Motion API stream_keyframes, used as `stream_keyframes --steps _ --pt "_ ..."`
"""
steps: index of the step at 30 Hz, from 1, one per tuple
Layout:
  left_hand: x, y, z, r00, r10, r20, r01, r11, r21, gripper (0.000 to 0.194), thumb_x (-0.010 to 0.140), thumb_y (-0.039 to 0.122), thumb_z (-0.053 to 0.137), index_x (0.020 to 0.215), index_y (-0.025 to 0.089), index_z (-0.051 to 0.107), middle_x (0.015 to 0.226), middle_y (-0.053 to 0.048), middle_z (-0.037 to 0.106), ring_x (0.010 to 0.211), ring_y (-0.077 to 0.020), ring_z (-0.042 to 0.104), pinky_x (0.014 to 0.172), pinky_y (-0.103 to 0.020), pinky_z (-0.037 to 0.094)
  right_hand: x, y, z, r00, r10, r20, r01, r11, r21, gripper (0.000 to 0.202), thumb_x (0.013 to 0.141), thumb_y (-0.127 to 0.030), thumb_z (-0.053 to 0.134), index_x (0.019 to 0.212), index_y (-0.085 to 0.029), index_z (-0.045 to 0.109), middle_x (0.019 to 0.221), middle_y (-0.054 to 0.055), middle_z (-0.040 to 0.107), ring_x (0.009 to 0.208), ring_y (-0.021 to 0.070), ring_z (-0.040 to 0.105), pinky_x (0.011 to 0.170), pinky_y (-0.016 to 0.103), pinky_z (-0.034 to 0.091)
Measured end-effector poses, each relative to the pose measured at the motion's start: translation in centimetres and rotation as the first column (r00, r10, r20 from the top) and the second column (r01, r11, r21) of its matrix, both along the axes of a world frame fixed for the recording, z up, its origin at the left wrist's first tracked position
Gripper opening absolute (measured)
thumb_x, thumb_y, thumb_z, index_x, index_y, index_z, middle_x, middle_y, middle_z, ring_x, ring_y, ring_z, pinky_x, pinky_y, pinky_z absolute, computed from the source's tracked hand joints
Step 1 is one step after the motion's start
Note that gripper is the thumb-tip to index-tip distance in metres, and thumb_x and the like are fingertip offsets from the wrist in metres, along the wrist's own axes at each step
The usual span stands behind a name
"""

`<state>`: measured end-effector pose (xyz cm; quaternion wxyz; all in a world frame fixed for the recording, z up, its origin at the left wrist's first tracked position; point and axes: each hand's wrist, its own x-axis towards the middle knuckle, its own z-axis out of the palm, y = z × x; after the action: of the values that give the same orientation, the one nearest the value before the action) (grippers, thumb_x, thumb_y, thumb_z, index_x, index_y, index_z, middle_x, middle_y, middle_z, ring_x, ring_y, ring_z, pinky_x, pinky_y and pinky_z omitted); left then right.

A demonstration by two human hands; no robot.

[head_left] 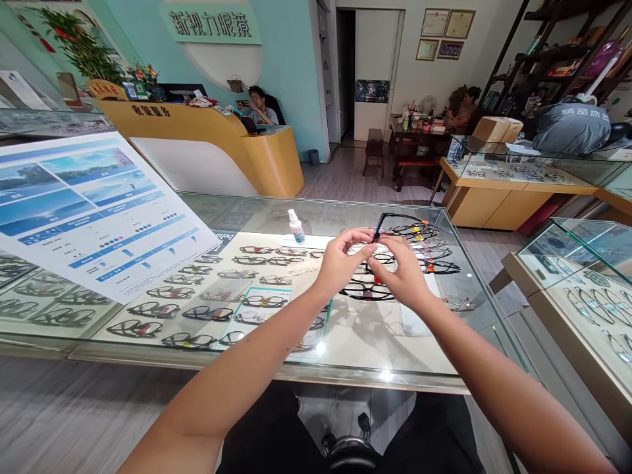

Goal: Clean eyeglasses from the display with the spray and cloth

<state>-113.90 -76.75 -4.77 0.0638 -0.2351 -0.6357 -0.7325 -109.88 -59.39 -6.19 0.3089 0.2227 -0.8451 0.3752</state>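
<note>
Over the glass display case, my left hand and my right hand meet at the fingertips. Between them they pinch a dark-framed pair of glasses, held above the glass top. One arm of its frame rises from my fingers and runs off to the right; the lenses are partly hidden by my hands. Just beyond and under my hands lie several other glasses, some with orange or red tags. To the left of my hands stands a small white spray bottle.
A printed sheet stands tilted at the left. Rows of glasses fill the case beneath. A second glass case is close on the right. Farther back are a yellow counter with a person and a wooden table with another person.
</note>
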Motion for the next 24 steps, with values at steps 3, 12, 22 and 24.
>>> stream_keyframes --steps 3,12,22,24 --pt "0.1 0.0 0.0 0.999 -0.026 0.023 0.025 0.999 0.039 0.035 0.079 0.042 0.095 0.091 0.021 0.07 0.12 -0.011 0.077 0.123 -0.0257 0.071 0.114 -0.046 0.053 0.0 0.0 -0.1 1.0 0.014 0.019 -0.014 1.0 0.006 0.03 0.106 -0.043 0.062 0.128 -0.024 0.069 0.126 0.014 0.077 0.122 0.0335 0.068 0.105 0.056 0.057" --pt "0.2 -0.1 0.0 0.994 -0.069 0.08 0.07 0.998 -0.009 0.045 0.082 0.046 0.092 0.101 0.022 0.059 0.118 -0.009 0.073 0.116 -0.0229 0.071 0.105 -0.04 0.055 0.2 -0.1 0.5 0.995 0.069 -0.066 -0.067 0.997 0.023 0.02 0.109 -0.034 0.058 0.124 -0.024 0.067 0.121 0.01 0.079 0.111 0.0304 0.072 0.104 0.054 0.054" --pt "-6.4 -5.4 -1.2 0.583 0.805 -0.116 -0.811 0.584 -0.025 0.052 0.088 0.016 0.08 0.128 0.026 0.048 0.147 -0.012 0.05 0.146 -0.0276 0.047 0.129 -0.047 0.034 0.1 0.9 0.9 0.998 -0.057 -0.029 0.055 0.997 -0.06 0.03 0.111 -0.042 0.054 0.132 -0.027 0.069 0.133 0.01 0.077 0.122 0.0326 0.069 0.111 0.055 0.05" --pt "-8.1 -6.4 -2.5 0.584 0.81 -0.058 -0.811 0.578 -0.091 0.064 0.083 0.012 0.081 0.134 0.026 0.045 0.15 -0.014 0.046 0.148 -0.0291 0.044 0.13 -0.049 0.032 0.0 1.0 0.9 0.997 -0.073 -0.016 0.072 0.995 -0.063 0.032 0.111 -0.044 0.054 0.133 -0.027 0.07 0.133 0.01 0.076 0.122 0.0327 0.069 0.11 0.055 0.051"
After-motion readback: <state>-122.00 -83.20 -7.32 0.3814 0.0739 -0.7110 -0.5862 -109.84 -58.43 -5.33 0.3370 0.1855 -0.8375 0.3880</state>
